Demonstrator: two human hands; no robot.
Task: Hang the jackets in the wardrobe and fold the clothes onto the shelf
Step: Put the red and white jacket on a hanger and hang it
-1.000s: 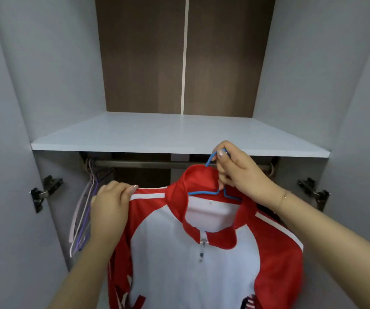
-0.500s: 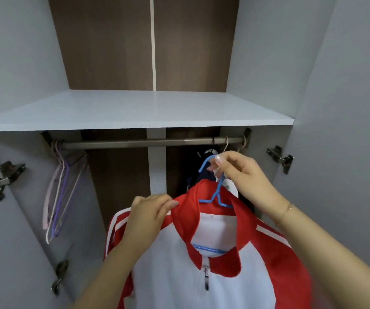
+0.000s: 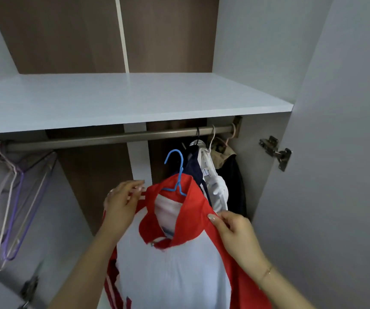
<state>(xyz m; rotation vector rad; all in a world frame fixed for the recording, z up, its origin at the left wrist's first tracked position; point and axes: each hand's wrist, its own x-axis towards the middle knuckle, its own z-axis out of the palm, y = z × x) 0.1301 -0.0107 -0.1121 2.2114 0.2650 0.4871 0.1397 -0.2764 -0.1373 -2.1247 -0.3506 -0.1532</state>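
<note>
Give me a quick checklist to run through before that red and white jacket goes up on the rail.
1. Blue hanger sits inside the jacket collar: ok.
2. Hook is on the rail: not ok, it is below the rail.
3. Left hand holds the shoulder: ok.
4. Right hand holds the other shoulder: ok.
5. Free rail left of the hung clothes: ok.
6. Zip closed: cannot tell.

Smooth red-and-white cloth jacket (image 3: 175, 270) on a glossy blue plastic hanger (image 3: 176, 172); brushed metal rail (image 3: 103, 139); matt white laminate shelf (image 3: 112, 99); brown wood-grain back panel (image 3: 63, 34).
</note>
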